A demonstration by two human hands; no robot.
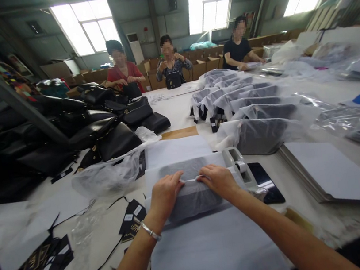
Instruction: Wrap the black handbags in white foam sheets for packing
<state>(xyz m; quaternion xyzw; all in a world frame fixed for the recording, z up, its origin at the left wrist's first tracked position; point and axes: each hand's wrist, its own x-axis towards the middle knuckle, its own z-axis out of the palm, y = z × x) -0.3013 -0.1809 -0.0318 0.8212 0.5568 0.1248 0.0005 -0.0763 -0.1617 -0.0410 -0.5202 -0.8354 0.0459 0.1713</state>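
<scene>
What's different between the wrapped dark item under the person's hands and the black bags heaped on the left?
The wrapped dark item is veiled by a thin white sheet and looks greyish; the black bags are mostly uncovered and shiny.
The wrapped dark item lies singly beneath the left hand and right hand; the black bags lie piled on one another.
Both are dark.

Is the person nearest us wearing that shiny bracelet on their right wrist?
No, the silver bracelet circles the left wrist, by the left hand that pinches the thin white sheet; the right wrist is bare.
</scene>
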